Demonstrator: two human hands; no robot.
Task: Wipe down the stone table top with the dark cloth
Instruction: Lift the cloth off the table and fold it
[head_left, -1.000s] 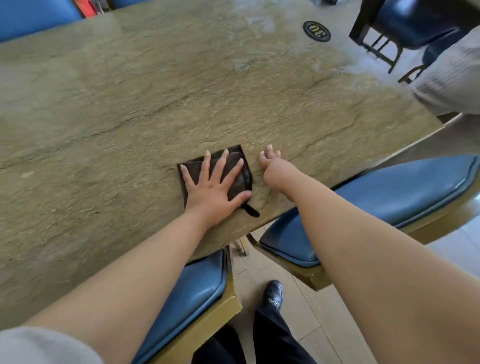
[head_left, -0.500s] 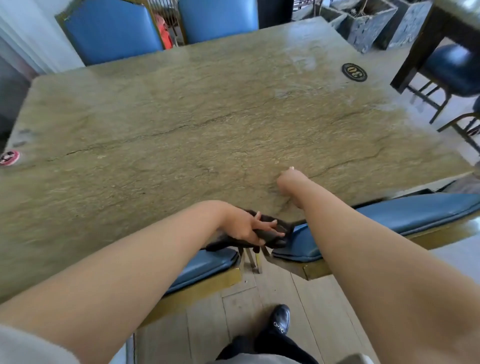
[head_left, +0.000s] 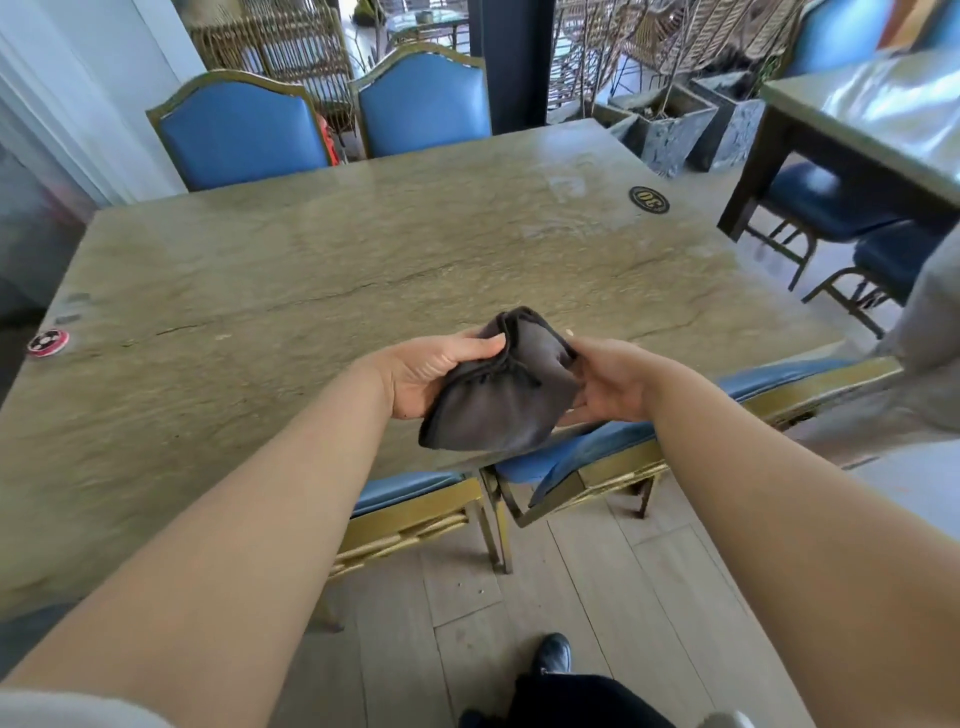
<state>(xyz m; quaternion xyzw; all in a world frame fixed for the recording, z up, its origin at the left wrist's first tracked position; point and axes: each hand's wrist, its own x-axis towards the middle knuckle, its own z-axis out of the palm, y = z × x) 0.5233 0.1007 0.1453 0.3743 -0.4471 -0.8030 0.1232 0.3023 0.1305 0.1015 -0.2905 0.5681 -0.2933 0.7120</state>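
The dark cloth (head_left: 506, 389) hangs bunched in the air above the near edge of the stone table top (head_left: 322, 270). My left hand (head_left: 434, 371) grips its left side, thumb on top. My right hand (head_left: 605, 384) holds its right side from below, fingers under the fabric. The cloth is off the stone. The table top is greenish-brown with dark cracks and a pale sheen at its far right.
A round black disc (head_left: 649, 199) lies at the table's far right, a red one (head_left: 48, 342) at its left edge. Blue chairs (head_left: 239, 135) stand behind the table, two more (head_left: 597, 462) are tucked in at the near edge. Another table (head_left: 872, 124) stands right.
The cloth was flat on the stone under my left hand, then dragged off the near edge. Both hands now hold it up in the air. The head has risen and moved back.
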